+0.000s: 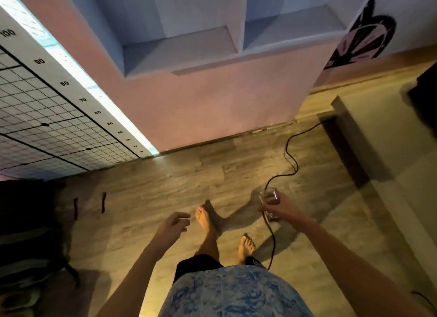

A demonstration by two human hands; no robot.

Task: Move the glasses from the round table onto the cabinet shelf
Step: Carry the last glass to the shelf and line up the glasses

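Blue patterned shirt, two arms, bare feet on a wood floor.
Right hand grips a clear glass, held above the floor. Left hand is loose with nothing in it. Cabinet shelf is ahead, well apart.

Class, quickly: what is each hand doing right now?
Left hand: open, fingers loosely curled, holding nothing.
Right hand: closed around a clear glass.
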